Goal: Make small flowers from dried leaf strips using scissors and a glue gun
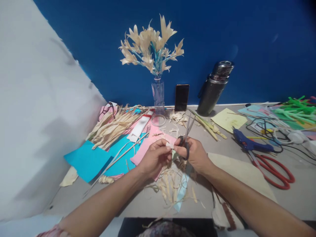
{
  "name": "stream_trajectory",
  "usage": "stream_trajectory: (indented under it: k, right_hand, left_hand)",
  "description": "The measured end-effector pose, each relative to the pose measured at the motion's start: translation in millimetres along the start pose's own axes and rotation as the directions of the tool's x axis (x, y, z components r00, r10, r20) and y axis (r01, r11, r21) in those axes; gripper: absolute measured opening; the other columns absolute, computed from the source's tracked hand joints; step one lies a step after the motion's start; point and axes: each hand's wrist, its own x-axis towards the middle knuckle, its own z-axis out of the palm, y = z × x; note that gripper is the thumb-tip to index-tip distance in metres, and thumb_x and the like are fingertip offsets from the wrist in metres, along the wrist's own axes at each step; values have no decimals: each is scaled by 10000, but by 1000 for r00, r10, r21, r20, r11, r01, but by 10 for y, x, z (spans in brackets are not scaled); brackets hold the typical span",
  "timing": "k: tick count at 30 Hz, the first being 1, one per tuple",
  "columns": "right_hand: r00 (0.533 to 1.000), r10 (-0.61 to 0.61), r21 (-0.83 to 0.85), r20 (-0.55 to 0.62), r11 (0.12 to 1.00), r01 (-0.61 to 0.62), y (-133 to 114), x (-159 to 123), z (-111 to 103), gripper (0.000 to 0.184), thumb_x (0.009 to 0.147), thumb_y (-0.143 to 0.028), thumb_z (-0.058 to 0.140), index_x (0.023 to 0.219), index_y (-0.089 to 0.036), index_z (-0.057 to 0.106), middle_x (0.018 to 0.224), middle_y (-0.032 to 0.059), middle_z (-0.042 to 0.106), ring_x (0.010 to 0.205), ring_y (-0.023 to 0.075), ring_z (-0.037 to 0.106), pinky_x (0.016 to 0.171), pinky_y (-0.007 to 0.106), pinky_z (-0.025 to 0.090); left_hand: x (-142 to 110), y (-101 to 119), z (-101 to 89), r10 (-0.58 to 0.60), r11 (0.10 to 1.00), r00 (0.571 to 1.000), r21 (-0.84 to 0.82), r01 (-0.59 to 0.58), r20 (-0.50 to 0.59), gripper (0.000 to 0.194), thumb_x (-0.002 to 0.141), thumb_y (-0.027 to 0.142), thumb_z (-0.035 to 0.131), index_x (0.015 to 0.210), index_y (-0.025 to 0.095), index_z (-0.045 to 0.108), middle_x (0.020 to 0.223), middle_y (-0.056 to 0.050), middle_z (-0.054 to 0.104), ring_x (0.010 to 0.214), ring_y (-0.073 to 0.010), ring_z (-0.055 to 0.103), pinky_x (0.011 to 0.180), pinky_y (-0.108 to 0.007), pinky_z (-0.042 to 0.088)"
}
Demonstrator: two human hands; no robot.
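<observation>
Evidently we are at fine handwork. Our left hand (pixel 156 154) pinches a small pale piece (pixel 170 145) between thumb and finger, above the husk scraps (pixel 168 187). Our right hand (pixel 194 154) has its thumb and finger closed at the other end of it, dark-handled scissors (pixel 187 144) looped on the fingers, blades pointing away from us. Whether the right fingertips grip the piece or merely steady it, we cannot tell.

Judgement: pinch lightly near the ends, thumbs level, since the piece looks thin and could crease or tear; keep the blades turned outward while the fingertips work.

Edges: tabletop (pixel 138 207) ends just beyond the scraps on our side, so loose bits could be swept off. Beyond the blades stand the bottle vase (pixel 158 95) and phone (pixel 182 98); a forward swing might knock them. To our right, the glue gun (pixel 249 142) and red-handled scissors (pixel 276 174) limit elbow room. Lifting straight up seems safest.
</observation>
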Motion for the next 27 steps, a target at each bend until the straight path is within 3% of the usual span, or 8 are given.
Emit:
stream_trajectory:
  k: [11,17,23,27]
  right_hand:
    - [998,27,49,55,998,-29,22,16,-1,349,545,-306,875,774,-169,650,670,-18,616,614,130,541,620,274,449]
    - [990,70,116,123,990,-84,41,-2,26,388,542,-312,875,808,-168,632,685,-1,657,637,157,604,633,281,476]
    - [1000,7,54,26,998,-8,22,-14,45,351,547,-294,868,772,-179,624,664,-19,628,593,136,567,599,266,469]
    - [999,21,70,48,997,-24,21,-35,66,373,554,-318,871,783,-179,612,644,-21,622,589,138,570,594,263,466]
  left_hand:
    - [5,78,-50,-18,1000,1000,-22,18,-7,196,628,136,704,687,167,520,555,31,552,473,-94,502,492,-224,400]
    - [-2,60,-47,-19,1000,1000,1,19,-11,225,628,157,708,711,181,500,551,37,555,452,-97,497,460,-217,384]
    - [-20,4,-3,-7,1000,1000,22,7,-4,301,646,238,814,750,169,539,574,31,575,458,-80,510,457,-187,357]
    - [-20,-28,14,22,1000,999,19,-21,-27,313,665,264,832,746,172,544,549,33,570,446,-73,497,438,-171,319]
